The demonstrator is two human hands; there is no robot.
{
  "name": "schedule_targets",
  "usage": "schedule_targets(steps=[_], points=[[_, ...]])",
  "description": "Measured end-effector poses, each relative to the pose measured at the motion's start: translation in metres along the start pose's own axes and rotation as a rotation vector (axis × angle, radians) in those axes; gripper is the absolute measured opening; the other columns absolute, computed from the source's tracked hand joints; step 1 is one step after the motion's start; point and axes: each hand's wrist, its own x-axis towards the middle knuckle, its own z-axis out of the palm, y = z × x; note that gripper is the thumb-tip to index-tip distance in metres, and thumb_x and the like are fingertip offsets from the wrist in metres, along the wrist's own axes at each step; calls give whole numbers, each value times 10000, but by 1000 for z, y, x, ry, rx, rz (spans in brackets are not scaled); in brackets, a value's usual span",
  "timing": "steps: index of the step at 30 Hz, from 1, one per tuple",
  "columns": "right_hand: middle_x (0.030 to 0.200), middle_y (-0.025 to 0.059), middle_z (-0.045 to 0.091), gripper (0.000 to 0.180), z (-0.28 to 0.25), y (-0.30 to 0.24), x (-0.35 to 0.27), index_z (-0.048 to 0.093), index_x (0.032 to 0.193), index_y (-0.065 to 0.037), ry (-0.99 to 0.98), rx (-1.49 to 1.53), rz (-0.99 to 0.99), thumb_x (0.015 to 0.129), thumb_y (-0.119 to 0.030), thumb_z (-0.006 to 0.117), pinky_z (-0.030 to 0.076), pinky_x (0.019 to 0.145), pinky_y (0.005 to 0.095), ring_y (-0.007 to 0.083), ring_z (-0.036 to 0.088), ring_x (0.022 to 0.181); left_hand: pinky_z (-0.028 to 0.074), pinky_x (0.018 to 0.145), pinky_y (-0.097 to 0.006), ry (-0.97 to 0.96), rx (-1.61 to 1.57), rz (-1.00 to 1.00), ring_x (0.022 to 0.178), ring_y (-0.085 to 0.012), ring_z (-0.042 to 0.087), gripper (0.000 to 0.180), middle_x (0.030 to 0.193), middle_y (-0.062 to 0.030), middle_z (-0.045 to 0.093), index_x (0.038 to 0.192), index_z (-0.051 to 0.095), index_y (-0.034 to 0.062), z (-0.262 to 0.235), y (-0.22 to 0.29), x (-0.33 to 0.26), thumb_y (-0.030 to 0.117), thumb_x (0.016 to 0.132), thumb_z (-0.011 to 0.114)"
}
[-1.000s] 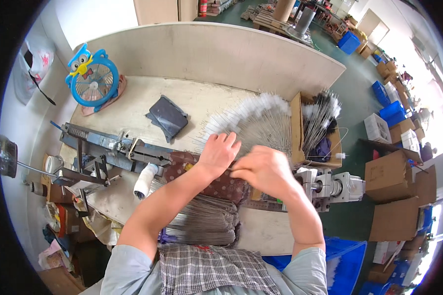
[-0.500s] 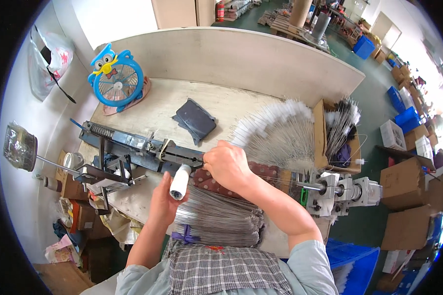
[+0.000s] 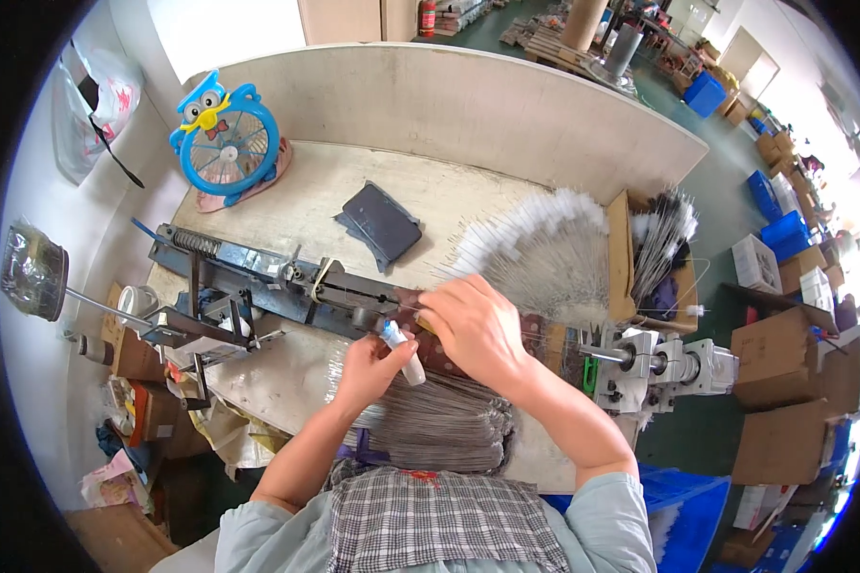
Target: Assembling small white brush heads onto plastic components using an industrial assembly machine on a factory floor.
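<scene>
The bottle [image 3: 413,369] looked like smooth white plastic with a soft sheen. The bundled wires [image 3: 439,420] were bare metal, thin and shiny, and the dotted cloth [image 3: 434,357] beside them was soft, matt fabric. White tufts [image 3: 492,234], fluffy and matt, covered the ends of more metal wires. The long bar [image 3: 248,279] was dark metal, worn and dull in places, whereas the motor [image 3: 705,363] had a bright silvery metal finish. The worktop [image 3: 320,177] was smooth but scuffed. The fan [image 3: 227,153] was glossy plastic, the box [image 3: 625,258] matt cardboard, the apron [image 3: 439,520] woven checked cloth, and the bag [image 3: 115,110] thin, see-through, crinkled plastic.
</scene>
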Motion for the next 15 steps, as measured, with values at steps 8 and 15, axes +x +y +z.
schedule_targets(steps=[8,15], points=[[776,79,564,145,36,20,-62,598,906,-75,-22,102,108,762,-73,613,495,592,356,255,602,722,479,574,-303,43,-149,-80,627,-150,583,109,698,-61,579,823,515,17,28,13,1,38,776,611],[814,72,549,116,63,37,-62,626,840,-80,-227,-42,60,788,-184,616,501,687,352,251,574,777,466,580,-275,-4,533,32,659,-134,576,234,757,-69,612,946,550,7,-9,15,-6,171,833,673]])
